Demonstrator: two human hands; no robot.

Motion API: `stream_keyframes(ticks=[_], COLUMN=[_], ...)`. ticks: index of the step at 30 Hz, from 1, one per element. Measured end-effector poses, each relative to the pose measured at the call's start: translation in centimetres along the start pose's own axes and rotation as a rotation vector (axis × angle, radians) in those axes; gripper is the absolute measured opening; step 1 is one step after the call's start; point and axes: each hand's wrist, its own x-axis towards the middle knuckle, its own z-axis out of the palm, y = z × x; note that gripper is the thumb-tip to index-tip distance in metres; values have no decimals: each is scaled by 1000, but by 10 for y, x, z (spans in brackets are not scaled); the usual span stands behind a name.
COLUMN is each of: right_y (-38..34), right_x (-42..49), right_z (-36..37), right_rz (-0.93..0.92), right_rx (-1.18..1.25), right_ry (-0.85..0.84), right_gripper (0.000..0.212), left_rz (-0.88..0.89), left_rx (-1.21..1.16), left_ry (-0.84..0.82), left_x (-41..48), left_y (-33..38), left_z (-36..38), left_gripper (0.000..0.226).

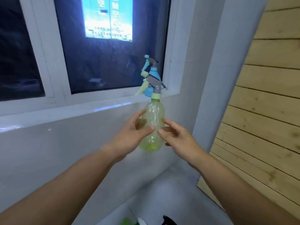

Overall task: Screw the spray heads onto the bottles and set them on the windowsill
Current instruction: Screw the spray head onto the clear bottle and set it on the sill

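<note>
Both hands — left hand (129, 135), right hand (180, 140) — gripping green bottle (152, 122)

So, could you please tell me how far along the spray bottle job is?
Done: the blue bottle stands on the windowsill, head on. In hand: the green bottle, head fitted, between the left hand and right hand. Left: setting it on the sill.

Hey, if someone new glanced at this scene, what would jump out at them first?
The translucent green spray bottle at centre, spray head on, held upright between the left hand and right hand. Behind it, a blue spray bottle stands on the windowsill near the right corner of the dark window.
</note>
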Motion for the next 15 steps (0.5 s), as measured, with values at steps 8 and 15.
stream_keyframes(ticks=[8,15], right_y=[-33,-26], right_x=[127,197], right_z=[15,37], right_rz=[-117,-150], right_rx=[-44,-3], right_ry=[21,97], right_gripper=[38,32], left_rz=[106,57], left_rx=[51,103], left_ry=[-2,193], left_x=[91,150], left_y=[61,53], left_z=[-58,-88], left_gripper=[36,39])
